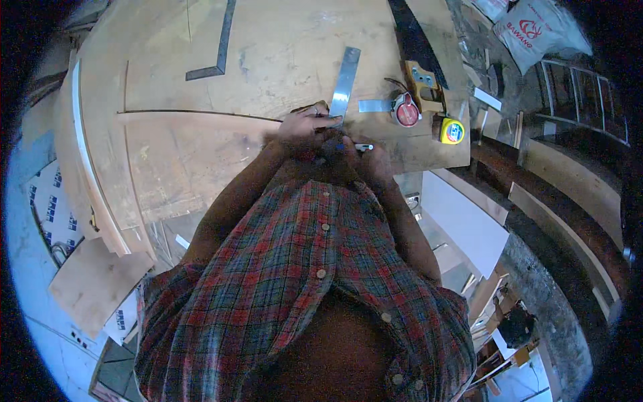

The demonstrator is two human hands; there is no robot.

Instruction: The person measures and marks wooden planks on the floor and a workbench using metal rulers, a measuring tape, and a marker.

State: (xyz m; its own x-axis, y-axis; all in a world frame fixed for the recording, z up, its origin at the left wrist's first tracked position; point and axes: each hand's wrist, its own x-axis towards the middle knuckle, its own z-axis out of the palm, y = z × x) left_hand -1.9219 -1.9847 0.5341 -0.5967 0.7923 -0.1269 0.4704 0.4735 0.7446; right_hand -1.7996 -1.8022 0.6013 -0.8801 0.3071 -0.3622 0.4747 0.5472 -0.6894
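Note:
At the near edge of the wooden worktable (268, 80), my left hand (303, 128) is closed about the lower end of a flat steel ruler-like blade (345, 80). The blade points away from me over the tabletop. Whether it has a stock is hidden by my fingers. Close beside it on the right, my right hand (365, 159) is closed around a pen (363, 147), whose white end sticks out. The pen's tip is out of sight. Both hands are close together in front of my chest, and the area between them is dark.
A yellow tape measure (452, 130), a round red tool (406, 110), a short metal strip (375, 106) and a yellow-handled handsaw (424, 87) lie right of my hands. A dark L-shaped square (220, 53) lies farther left. Boards (562, 228) and a ladder (586, 97) are at the right.

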